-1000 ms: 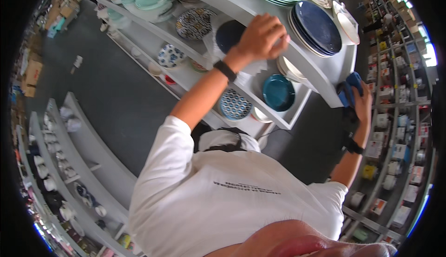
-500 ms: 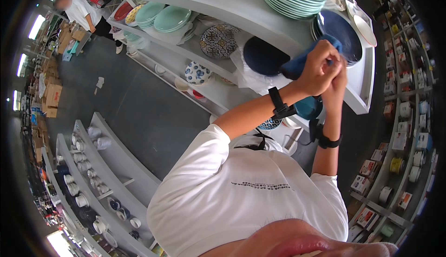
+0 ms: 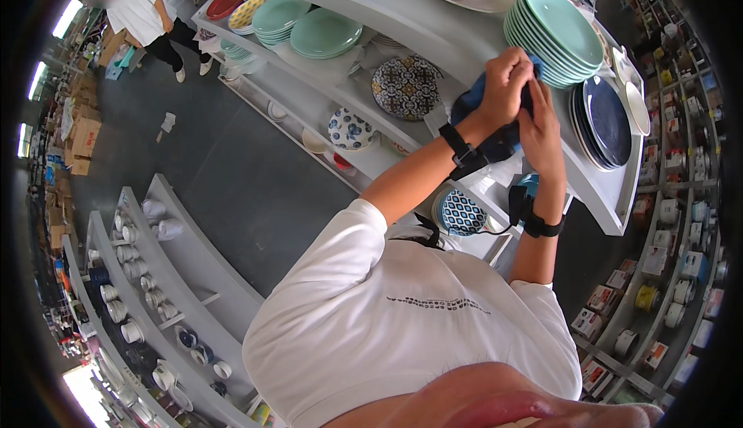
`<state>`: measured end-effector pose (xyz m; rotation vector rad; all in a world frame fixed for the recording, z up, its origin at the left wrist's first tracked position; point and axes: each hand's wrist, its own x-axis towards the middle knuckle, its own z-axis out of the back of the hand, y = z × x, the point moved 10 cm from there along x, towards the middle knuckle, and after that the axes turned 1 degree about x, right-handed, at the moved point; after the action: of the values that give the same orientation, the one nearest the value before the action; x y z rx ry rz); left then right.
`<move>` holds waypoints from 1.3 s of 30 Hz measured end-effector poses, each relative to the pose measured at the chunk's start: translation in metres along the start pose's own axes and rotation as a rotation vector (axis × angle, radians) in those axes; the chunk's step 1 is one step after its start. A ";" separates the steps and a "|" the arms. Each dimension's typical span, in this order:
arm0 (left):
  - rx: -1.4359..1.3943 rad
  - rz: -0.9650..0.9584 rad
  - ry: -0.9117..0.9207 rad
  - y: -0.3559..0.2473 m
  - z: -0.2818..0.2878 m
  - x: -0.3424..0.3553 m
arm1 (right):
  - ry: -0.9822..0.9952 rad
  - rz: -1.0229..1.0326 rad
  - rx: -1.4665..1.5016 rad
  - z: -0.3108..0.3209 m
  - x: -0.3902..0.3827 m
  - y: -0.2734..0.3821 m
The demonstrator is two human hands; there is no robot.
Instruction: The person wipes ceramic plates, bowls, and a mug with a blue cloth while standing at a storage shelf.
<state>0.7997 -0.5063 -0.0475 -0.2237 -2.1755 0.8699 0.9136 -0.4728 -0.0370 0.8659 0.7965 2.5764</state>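
A blue cloth (image 3: 507, 138) is bunched between my two hands at the front edge of the grey shelf unit. My left hand (image 3: 503, 87) is closed on it with bent fingers. My right hand (image 3: 543, 135) presses against it from the right, fingers together and pointing up. Just beyond my hands, a tall stack of mint-green plates (image 3: 563, 29) stands on the top board. To its right, dark blue plates (image 3: 604, 122) lean in a slanted stack. My hands and the cloth partly hide the lower board, where a dark round shape shows.
A patterned plate (image 3: 406, 87) and mint-green bowls (image 3: 325, 33) sit on the lower board. A blue-patterned bowl (image 3: 463, 213) is below my wrists. White mugs (image 3: 133, 330) line a low rack at left. Boxed goods (image 3: 600, 298) fill shelves at right. Another person (image 3: 143, 10) stands far left.
The view has shifted, so the shelf sits lower and farther right in it. My hands now lie left of the dark blue plates they were in front of, still holding the cloth.
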 end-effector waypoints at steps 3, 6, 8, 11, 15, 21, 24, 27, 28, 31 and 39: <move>0.035 0.017 -0.026 -0.008 0.041 0.026 | 0.170 0.000 -0.129 -0.038 0.028 0.021; 0.162 0.031 -0.045 -0.007 0.085 0.056 | 0.210 0.049 -0.230 -0.074 0.057 0.041; 0.105 0.082 -0.009 0.001 0.110 0.077 | 0.207 0.126 -0.270 -0.095 0.078 0.045; 0.503 -0.031 0.049 -0.012 0.138 0.103 | 0.145 0.219 -0.373 -0.130 0.110 0.047; 0.806 -0.259 0.084 -0.040 0.176 0.116 | 0.026 0.277 -0.560 -0.168 0.137 0.071; 0.767 -0.342 -0.001 -0.039 0.188 0.089 | -0.064 0.260 -0.571 -0.167 0.137 0.067; 0.693 -0.135 0.082 -0.032 0.173 0.087 | 0.213 -0.009 -0.468 -0.165 0.129 0.058; 0.487 -0.411 0.104 -0.047 0.120 0.053 | 0.007 0.197 -0.709 -0.121 0.087 0.048; 0.577 -0.440 0.153 -0.031 0.107 0.033 | -0.018 0.190 -0.764 -0.108 0.071 0.040; 0.639 -0.379 0.207 -0.036 0.083 -0.020 | -0.061 0.158 -0.836 -0.087 0.040 0.038; 0.561 0.141 0.306 -0.006 0.131 -0.002 | -0.097 0.188 -0.844 -0.114 0.046 0.055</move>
<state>0.7080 -0.5786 -0.1064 -0.2130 -1.5783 1.3880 0.8005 -0.5421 -0.0584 0.7808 -0.4206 2.6033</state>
